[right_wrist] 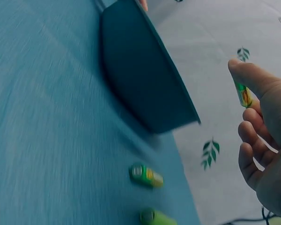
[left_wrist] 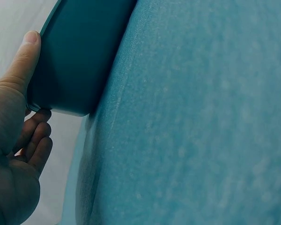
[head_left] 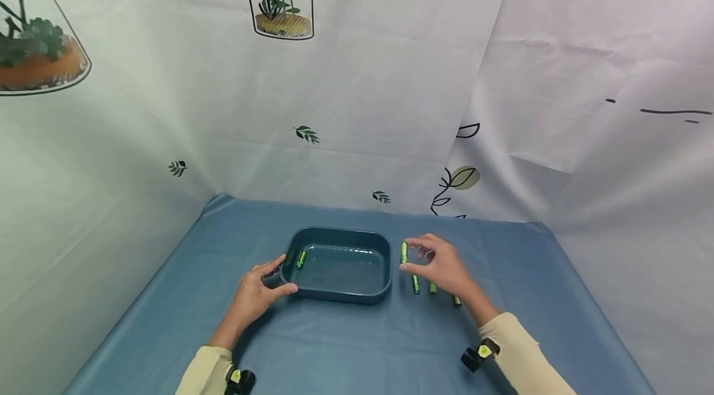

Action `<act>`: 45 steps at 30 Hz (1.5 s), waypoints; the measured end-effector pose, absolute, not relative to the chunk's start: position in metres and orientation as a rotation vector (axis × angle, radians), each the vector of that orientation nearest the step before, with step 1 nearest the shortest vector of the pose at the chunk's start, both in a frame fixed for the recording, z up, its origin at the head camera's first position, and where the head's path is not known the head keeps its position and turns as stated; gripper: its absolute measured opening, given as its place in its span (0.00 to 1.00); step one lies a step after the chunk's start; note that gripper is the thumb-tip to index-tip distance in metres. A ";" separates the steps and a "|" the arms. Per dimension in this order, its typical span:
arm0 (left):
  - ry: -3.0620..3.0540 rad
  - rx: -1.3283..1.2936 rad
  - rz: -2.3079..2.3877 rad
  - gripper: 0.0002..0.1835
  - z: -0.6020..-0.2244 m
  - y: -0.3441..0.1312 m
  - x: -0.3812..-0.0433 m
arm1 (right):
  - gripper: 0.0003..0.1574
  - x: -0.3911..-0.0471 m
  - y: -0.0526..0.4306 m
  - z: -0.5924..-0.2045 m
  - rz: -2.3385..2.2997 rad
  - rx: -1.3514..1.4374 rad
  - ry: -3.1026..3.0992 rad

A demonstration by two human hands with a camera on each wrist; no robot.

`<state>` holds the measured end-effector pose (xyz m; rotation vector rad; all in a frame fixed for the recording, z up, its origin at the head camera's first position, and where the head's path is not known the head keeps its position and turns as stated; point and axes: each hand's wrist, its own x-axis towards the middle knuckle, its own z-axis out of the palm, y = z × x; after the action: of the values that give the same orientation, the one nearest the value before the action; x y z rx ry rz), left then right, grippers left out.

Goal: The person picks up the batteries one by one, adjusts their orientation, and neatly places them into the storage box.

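A dark teal rectangular dish (head_left: 346, 297) sits on the cloth, with one green battery (head_left: 301, 259) lying in its left end. My left hand (head_left: 254, 294) holds the dish's left corner, thumb along the front side and fingers at the left end. In the left wrist view, the thumb lies against the dish wall (left_wrist: 79, 56). Just right of the dish, my right hand (head_left: 440, 265) pinches a green and yellow battery (head_left: 404, 253) upright between thumb and fingers, raised above the cloth. Below that hand lie a few more batteries (head_left: 415, 284), partly overlapped by it.
Blue cloth (head_left: 346, 351) covers the table. White printed fabric (head_left: 362, 103) rises behind it and at both sides. Each forearm wears a small black wrist camera (head_left: 480, 355) over a cream sleeve.
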<state>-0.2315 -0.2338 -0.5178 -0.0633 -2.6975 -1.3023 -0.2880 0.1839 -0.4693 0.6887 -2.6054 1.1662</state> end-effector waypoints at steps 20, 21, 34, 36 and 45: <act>-2.677 -0.077 -1.283 0.47 -0.520 -0.234 -0.231 | 0.31 -0.315 0.095 -0.459 1.387 0.675 -2.607; -2.681 -0.076 -1.284 0.47 -0.520 -0.234 -0.231 | 0.31 -0.316 0.091 -0.460 1.387 0.680 -2.608; -2.677 -0.076 -1.283 0.47 -0.522 -0.233 -0.230 | 0.31 -0.326 0.051 -0.461 1.432 0.749 -2.650; -2.679 -0.069 -1.287 0.47 -0.522 -0.233 -0.231 | 0.31 -0.327 0.044 -0.463 1.440 0.740 -2.664; -2.678 -0.058 -1.285 0.47 -0.523 -0.231 -0.231 | 0.31 -0.332 0.019 -0.474 1.526 0.746 -2.696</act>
<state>-0.2312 -0.2306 -0.5230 -0.0585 -2.6784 -1.2853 -0.3319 0.0189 -0.4735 0.7455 -2.6964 1.5261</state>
